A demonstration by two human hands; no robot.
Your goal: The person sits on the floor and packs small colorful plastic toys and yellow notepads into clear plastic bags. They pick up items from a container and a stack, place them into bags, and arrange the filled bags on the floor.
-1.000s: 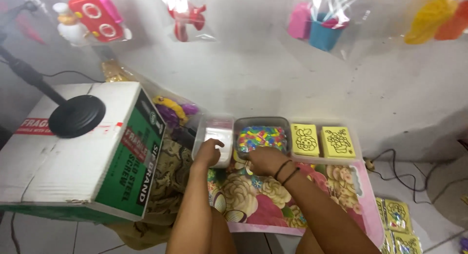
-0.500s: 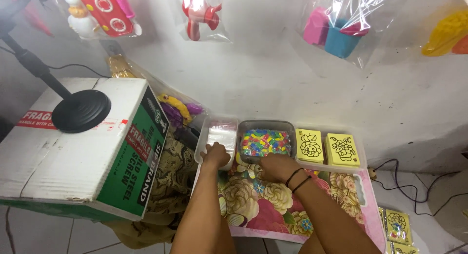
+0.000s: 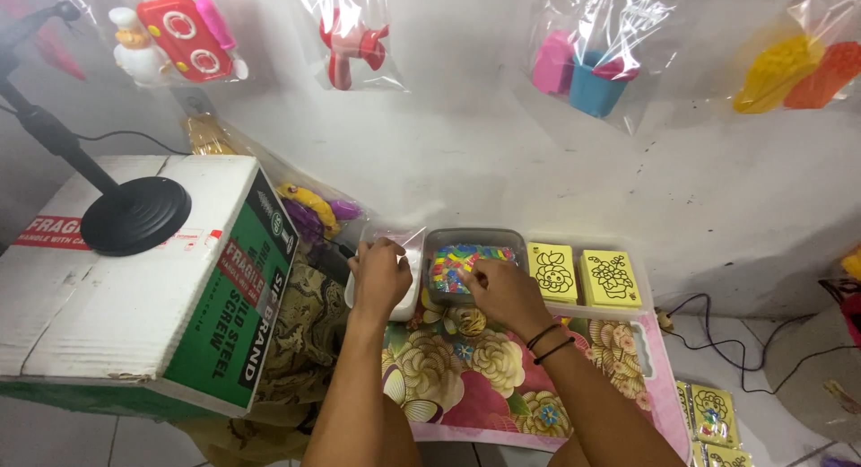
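My left hand [image 3: 378, 277] rests on a small clear tub [image 3: 408, 243] of white contents, its fingers curled over the rim. My right hand [image 3: 502, 292], with dark bands on the wrist, reaches into a grey tray [image 3: 435, 243] full of small multicoloured pieces [image 3: 466, 256], fingertips pinched together among them. What the fingers hold is too small to tell. Both forearms stretch over a flowered board [image 3: 484, 377].
Two yellow picture cards [image 3: 581, 274] lie in a clear tray right of the grey one; more cards [image 3: 713, 418] lie on the floor. A cardboard box [image 3: 134, 279] with a black stand base [image 3: 134, 214] is at left. Bagged toys [image 3: 359, 41] hang on the wall.
The view has tilted so the trays sit lower in frame. My right hand has moved from the tray's near edge into the coloured pieces. My left hand stays on the clear tub.
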